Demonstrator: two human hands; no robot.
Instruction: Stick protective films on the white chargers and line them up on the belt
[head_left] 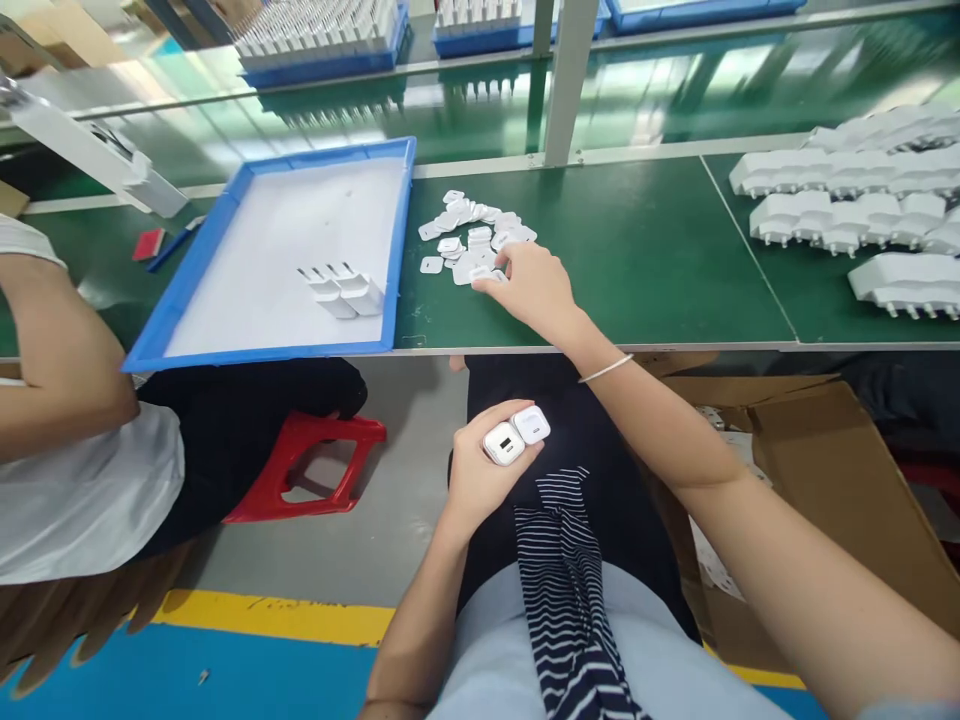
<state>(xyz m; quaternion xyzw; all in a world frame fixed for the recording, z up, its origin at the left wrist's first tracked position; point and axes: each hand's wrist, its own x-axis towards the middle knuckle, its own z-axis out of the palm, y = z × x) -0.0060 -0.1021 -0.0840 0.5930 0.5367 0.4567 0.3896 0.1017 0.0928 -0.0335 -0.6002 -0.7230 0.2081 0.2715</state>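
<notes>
Reaching over the near edge of the green bench [645, 250], your right hand [529, 290] has its fingertips down on the closest pieces of a loose pile of small white cover plates [472, 235]; whether the fingers have actually pinched one shut I cannot tell, since the hand hides the contact. Your left hand [480, 480] sits low over your lap, below the bench edge, closed around two white charger bodies [516, 437] with their port faces turned up.

Judged step: fetching a plate for the bodies in hand. The next move calls for singling out one plate from overlapping neighbours and bringing it down squarely over a face.

Surface: a blue tray [225, 210] lies at the bench's left part, overhanging the near edge slightly, with two finished plugs [343, 290] near its right wall. Rows of white plug housings [855, 200] fill the far right corner.

Room: a second person's arm [60, 360] at the left, a red stool [315, 470] on grey floor, yellow and blue floor marking, a cardboard box [825, 480] at your right.
</notes>
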